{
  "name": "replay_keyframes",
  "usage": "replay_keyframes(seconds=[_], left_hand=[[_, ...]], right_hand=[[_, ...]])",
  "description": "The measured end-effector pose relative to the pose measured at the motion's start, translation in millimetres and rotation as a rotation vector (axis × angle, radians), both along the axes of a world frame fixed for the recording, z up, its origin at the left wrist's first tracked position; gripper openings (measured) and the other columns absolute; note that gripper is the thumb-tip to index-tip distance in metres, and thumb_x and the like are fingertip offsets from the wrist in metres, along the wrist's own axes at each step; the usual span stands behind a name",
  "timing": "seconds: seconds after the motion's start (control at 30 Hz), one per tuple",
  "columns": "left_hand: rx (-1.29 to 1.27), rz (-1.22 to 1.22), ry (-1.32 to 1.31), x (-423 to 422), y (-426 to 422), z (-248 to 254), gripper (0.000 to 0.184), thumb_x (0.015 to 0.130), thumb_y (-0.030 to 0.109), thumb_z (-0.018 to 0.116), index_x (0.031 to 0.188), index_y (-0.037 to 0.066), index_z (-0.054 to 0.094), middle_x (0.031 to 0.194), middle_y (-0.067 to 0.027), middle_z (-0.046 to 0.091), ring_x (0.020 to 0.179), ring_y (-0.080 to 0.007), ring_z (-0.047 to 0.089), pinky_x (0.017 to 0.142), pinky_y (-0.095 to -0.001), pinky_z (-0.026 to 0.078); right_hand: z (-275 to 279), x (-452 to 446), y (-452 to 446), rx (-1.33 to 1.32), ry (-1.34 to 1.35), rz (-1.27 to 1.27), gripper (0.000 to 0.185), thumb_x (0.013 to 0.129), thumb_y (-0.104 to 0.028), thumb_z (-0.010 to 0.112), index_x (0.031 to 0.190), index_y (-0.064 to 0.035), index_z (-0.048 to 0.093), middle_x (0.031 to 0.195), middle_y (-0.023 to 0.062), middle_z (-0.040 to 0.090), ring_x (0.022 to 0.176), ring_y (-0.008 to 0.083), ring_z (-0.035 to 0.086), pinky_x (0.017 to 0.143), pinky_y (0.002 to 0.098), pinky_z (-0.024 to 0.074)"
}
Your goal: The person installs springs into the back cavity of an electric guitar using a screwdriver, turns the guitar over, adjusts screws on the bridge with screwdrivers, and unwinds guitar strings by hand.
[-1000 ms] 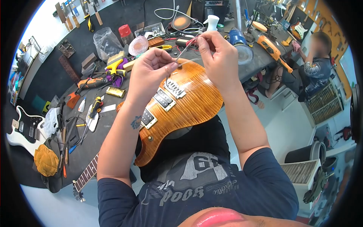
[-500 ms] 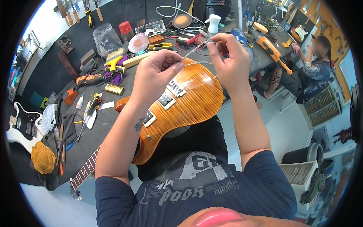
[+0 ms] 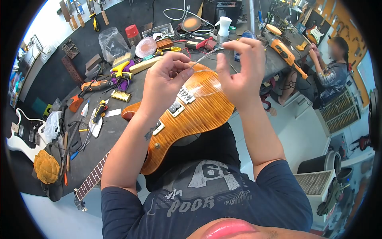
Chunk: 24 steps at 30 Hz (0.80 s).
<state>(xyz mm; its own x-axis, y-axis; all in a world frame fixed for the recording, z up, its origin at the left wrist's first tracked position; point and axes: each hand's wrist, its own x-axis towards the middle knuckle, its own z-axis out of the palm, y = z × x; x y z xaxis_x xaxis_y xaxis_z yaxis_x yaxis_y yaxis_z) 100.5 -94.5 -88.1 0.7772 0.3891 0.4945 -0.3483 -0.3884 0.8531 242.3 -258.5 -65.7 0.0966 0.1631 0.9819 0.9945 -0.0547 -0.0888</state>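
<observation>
My left hand is closed, thumb and fingers pinching a coiled guitar string, a thin silvery wire. One bunched end of the wire points up toward my right hand, while a loose loop hangs over the guitar. The right hand has its thumb and fingers spread apart, the index fingertip close to the wire's end; whether it touches cannot be made out. Below both hands lies an amber flame-top electric guitar, its body partly on my lap and its neck running down left behind my left forearm. No strings show over its pickups.
The dark workbench holds a yellow-handled brush, an orange rotary tool, a screwdriver and a small gold packet. A white guitar body lies far left. Another person sits at right.
My right hand has let go of the wire's end; its fingers have spread and it has shifted slightly. The left hand keeps its pinch. The seated person's arms have moved.
</observation>
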Motion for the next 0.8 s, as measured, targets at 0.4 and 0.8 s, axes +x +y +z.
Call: replay_keyframes(seconds=[0.4, 0.8], left_hand=[[0.182, 0.176, -0.062, 3, -15, -2, 0.026, 0.093, -0.002, 0.081, 0.108, 0.002, 0.060, 0.096, -0.0074, 0.079, 0.088, -0.0098, 0.073, 0.080, -0.0262, 0.057], [0.251, 0.249, -0.128, 4, -18, -1, 0.023, 0.092, -0.003, 0.082, 0.106, 0.000, 0.063, 0.092, -0.0053, 0.077, 0.084, -0.0100, 0.075, 0.078, -0.0266, 0.060]], right_hand=[[5, -21, 5, -0.419, 0.140, -0.134, 0.017, 0.080, -0.021, 0.086, 0.094, -0.0117, 0.081, 0.109, 0.0079, 0.060, 0.109, 0.0314, 0.054, 0.089, 0.0470, 0.0430], [7, -20, 7, -0.444, 0.148, -0.082, 0.013, 0.082, -0.017, 0.084, 0.094, -0.0127, 0.082, 0.113, 0.0070, 0.062, 0.114, 0.0309, 0.056, 0.094, 0.0482, 0.0434]])
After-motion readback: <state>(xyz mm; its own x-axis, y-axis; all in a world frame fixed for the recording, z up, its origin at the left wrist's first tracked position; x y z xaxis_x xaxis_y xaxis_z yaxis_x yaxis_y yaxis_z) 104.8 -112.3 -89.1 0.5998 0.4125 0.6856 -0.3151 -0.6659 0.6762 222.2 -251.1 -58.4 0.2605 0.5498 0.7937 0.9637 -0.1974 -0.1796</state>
